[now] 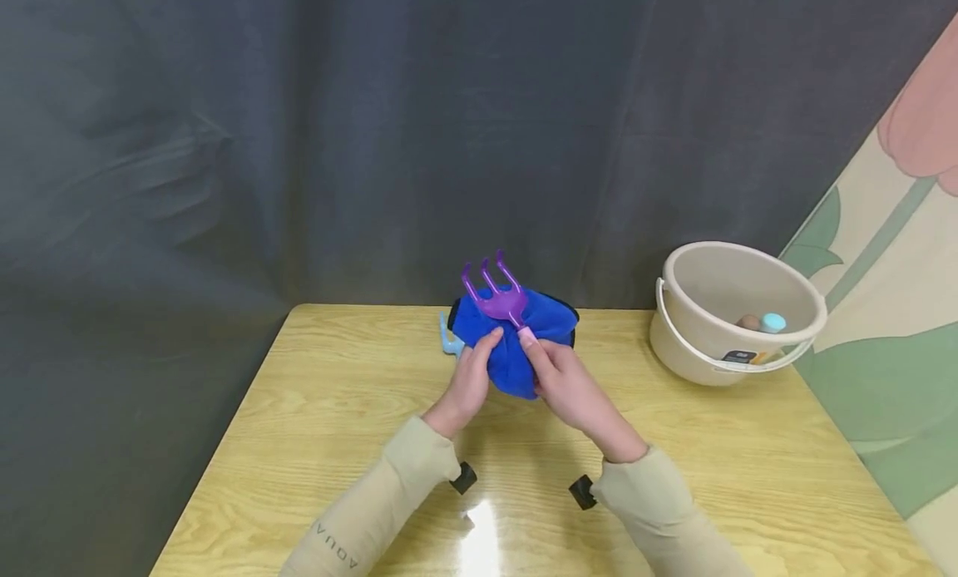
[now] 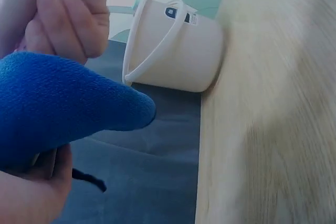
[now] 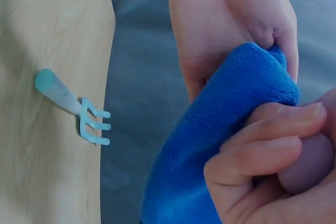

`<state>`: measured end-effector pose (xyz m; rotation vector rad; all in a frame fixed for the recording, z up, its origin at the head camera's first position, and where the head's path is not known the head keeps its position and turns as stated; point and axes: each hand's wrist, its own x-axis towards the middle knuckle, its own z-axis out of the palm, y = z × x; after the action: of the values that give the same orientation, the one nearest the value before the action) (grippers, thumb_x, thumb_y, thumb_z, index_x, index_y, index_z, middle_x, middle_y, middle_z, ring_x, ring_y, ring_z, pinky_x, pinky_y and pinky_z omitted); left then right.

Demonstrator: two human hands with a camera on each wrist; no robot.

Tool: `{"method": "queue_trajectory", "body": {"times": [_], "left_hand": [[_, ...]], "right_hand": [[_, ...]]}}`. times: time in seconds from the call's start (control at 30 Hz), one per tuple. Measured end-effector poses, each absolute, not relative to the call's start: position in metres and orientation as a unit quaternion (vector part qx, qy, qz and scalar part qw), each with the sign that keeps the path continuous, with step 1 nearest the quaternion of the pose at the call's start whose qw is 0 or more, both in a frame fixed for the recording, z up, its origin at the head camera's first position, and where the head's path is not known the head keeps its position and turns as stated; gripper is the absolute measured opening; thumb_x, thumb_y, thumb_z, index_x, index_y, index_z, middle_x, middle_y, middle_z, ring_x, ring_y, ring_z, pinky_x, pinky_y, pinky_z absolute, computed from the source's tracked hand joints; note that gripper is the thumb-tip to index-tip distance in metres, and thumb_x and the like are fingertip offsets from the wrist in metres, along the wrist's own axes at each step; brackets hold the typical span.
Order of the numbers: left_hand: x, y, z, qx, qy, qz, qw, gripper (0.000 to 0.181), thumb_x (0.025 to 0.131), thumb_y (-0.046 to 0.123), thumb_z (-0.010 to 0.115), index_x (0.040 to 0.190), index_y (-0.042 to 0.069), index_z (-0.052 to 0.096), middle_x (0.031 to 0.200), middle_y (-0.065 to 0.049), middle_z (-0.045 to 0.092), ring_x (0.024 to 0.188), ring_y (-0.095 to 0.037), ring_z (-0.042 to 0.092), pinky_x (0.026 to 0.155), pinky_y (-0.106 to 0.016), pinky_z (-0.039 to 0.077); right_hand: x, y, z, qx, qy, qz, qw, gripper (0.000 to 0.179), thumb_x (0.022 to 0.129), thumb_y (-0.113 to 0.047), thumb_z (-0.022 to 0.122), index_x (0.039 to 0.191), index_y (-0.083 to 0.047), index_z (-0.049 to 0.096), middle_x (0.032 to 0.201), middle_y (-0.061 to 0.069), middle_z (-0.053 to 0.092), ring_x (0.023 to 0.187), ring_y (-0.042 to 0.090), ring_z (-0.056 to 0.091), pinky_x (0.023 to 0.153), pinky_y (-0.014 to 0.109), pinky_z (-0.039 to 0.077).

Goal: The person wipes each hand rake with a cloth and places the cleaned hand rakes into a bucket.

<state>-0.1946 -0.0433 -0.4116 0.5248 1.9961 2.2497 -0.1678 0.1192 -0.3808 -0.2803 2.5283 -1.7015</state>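
Note:
In the head view a purple hand rake (image 1: 503,303) is held up over the table, its three tines pointing away. My right hand (image 1: 572,386) grips its pink handle, whose rounded end (image 3: 308,163) shows under the curled fingers in the right wrist view. A blue cloth (image 1: 512,369) with a dark edge lies bunched behind and below the rake. My left hand (image 1: 471,382) holds this cloth, thumb on top near the rake's neck. A second, light blue rake (image 3: 63,98) rests on the table beyond the left hand, partly hidden in the head view.
A beige bucket (image 1: 677,332) with a white handle stands at the back right of the wooden table (image 1: 359,394). Inside it are a brown end and a light blue end (image 1: 773,323). A dark curtain (image 1: 464,145) hangs behind the table.

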Motion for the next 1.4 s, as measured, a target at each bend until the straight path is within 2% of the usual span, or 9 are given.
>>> {"method": "queue_trajectory", "body": {"times": [0.13, 0.27, 0.53, 0.7, 0.9, 1.1, 1.2, 1.27, 1.4], "left_hand": [[-0.199, -0.049, -0.406, 0.153, 0.602, 0.782, 0.057, 0.064, 0.107, 0.041, 0.033, 0.148, -0.008, 0.038, 0.146, -0.021, 0.048, 0.134, -0.031, 0.047, 0.113, -0.042, 0.036], [-0.207, -0.054, -0.398, 0.137, 0.524, 0.840, 0.022, 0.061, 0.104, 0.031, 0.041, 0.154, 0.000, 0.025, 0.153, -0.018, 0.036, 0.142, -0.032, 0.035, 0.117, -0.043, 0.029], [-0.221, -0.069, -0.390, 0.108, 0.480, 0.869, -0.061, 0.054, 0.104, 0.027, 0.053, 0.151, 0.006, 0.036, 0.148, -0.014, 0.046, 0.136, -0.029, 0.045, 0.112, -0.040, 0.039], [-0.224, -0.074, -0.390, 0.103, 0.494, 0.861, -0.059, 0.054, 0.101, 0.029, 0.060, 0.148, 0.009, 0.042, 0.143, -0.015, 0.052, 0.131, -0.031, 0.052, 0.108, -0.041, 0.043], [-0.223, -0.076, -0.390, 0.101, 0.544, 0.832, -0.039, 0.063, 0.104, 0.049, 0.050, 0.151, 0.010, 0.039, 0.147, -0.012, 0.050, 0.134, -0.027, 0.048, 0.111, -0.042, 0.039], [-0.221, -0.073, -0.392, 0.119, 0.513, 0.850, 0.012, 0.068, 0.107, 0.054, 0.031, 0.160, 0.013, 0.021, 0.156, -0.013, 0.037, 0.142, -0.028, 0.037, 0.116, -0.042, 0.033], [-0.220, -0.070, -0.393, 0.130, 0.489, 0.862, 0.011, 0.067, 0.108, 0.053, 0.026, 0.161, 0.014, 0.017, 0.157, -0.013, 0.033, 0.143, -0.029, 0.034, 0.116, -0.043, 0.032], [-0.217, -0.066, -0.395, 0.133, 0.482, 0.866, 0.007, 0.067, 0.108, 0.053, 0.025, 0.161, 0.013, 0.018, 0.156, -0.013, 0.034, 0.142, -0.028, 0.036, 0.115, -0.042, 0.033], [-0.205, -0.052, -0.405, 0.151, 0.497, 0.854, 0.025, 0.068, 0.109, 0.053, 0.022, 0.157, 0.004, 0.026, 0.151, -0.016, 0.044, 0.133, -0.024, 0.049, 0.109, -0.038, 0.041]], "right_hand": [[-0.166, 0.119, -0.384, -0.089, 0.827, -0.552, 0.055, 0.055, 0.108, -0.050, 0.041, 0.076, -0.005, 0.049, 0.057, -0.001, 0.036, 0.047, 0.015, 0.032, 0.045, 0.026, 0.025], [-0.163, 0.119, -0.389, -0.091, 0.826, -0.552, 0.073, 0.055, 0.108, -0.051, 0.041, 0.079, -0.005, 0.053, 0.057, -0.001, 0.036, 0.047, 0.015, 0.033, 0.045, 0.025, 0.025], [-0.155, 0.123, -0.393, -0.109, 0.842, -0.522, 0.084, 0.053, 0.109, -0.048, 0.041, 0.078, -0.007, 0.055, 0.057, -0.002, 0.036, 0.049, 0.014, 0.030, 0.046, 0.025, 0.024], [-0.151, 0.124, -0.389, -0.116, 0.844, -0.516, 0.089, 0.054, 0.108, -0.049, 0.040, 0.078, -0.007, 0.055, 0.057, -0.002, 0.036, 0.049, 0.013, 0.029, 0.045, 0.025, 0.024], [-0.150, 0.124, -0.385, -0.117, 0.842, -0.519, 0.087, 0.053, 0.109, -0.048, 0.040, 0.079, -0.007, 0.055, 0.057, -0.002, 0.036, 0.049, 0.014, 0.029, 0.045, 0.025, 0.024], [-0.150, 0.123, -0.385, -0.117, 0.855, -0.501, 0.067, 0.050, 0.109, -0.047, 0.042, 0.080, -0.008, 0.056, 0.057, -0.002, 0.036, 0.049, 0.014, 0.030, 0.047, 0.026, 0.025], [-0.151, 0.120, -0.385, -0.117, 0.855, -0.501, 0.061, 0.050, 0.109, -0.046, 0.042, 0.080, -0.008, 0.056, 0.056, -0.002, 0.036, 0.049, 0.014, 0.031, 0.047, 0.027, 0.026], [-0.152, 0.118, -0.384, -0.117, 0.851, -0.508, 0.056, 0.051, 0.109, -0.046, 0.041, 0.080, -0.007, 0.055, 0.057, -0.002, 0.036, 0.049, 0.015, 0.031, 0.047, 0.027, 0.026], [-0.159, 0.112, -0.381, -0.122, 0.840, -0.527, 0.031, 0.052, 0.109, -0.046, 0.042, 0.077, -0.006, 0.050, 0.057, -0.001, 0.037, 0.049, 0.015, 0.033, 0.047, 0.028, 0.027]]}}
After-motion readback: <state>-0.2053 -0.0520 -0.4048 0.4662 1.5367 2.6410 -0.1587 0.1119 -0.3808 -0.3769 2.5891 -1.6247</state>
